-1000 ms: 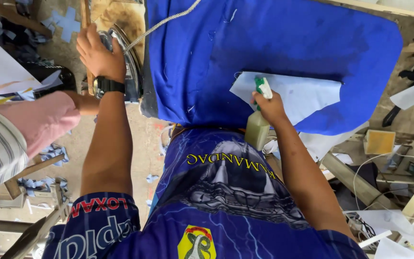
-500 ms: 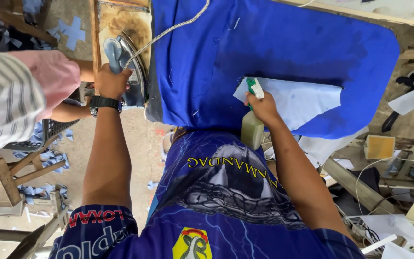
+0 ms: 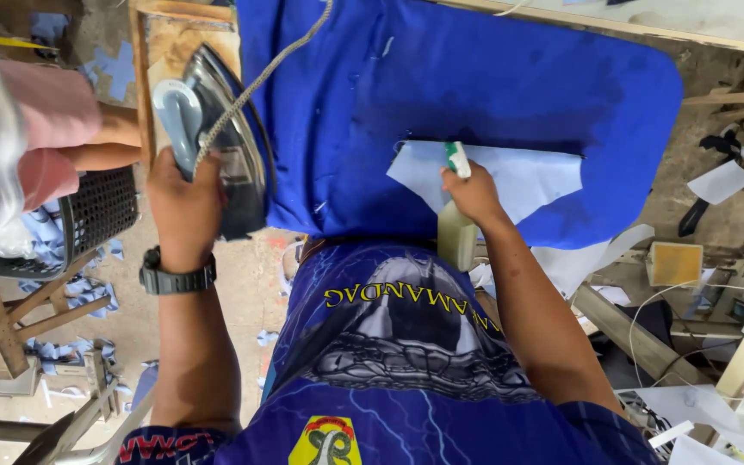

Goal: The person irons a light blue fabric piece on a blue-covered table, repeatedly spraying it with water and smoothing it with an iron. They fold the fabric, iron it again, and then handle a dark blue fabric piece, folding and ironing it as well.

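My left hand (image 3: 184,207) grips the handle of a metal clothes iron (image 3: 217,129) with a braided cord, held at the left edge of the blue padded ironing board (image 3: 475,77). My right hand (image 3: 473,194) holds a spray bottle (image 3: 455,228) with a green-and-white nozzle over a pale blue piece of fabric (image 3: 518,176) lying on the board's near side. A dark wristwatch (image 3: 176,278) sits on my left wrist.
Another person's arm in a pink and striped sleeve (image 3: 36,129) reaches in at the left, above a black mesh basket (image 3: 96,215). A scorched wooden stand (image 3: 174,43) lies behind the iron. Wooden offcuts, cables and paper scraps (image 3: 699,284) crowd the floor on the right.
My left hand has pulled the iron off its wooden stand toward me and tilted it up. The other person's arm has shifted further left. My right hand keeps the spray bottle over the fabric.
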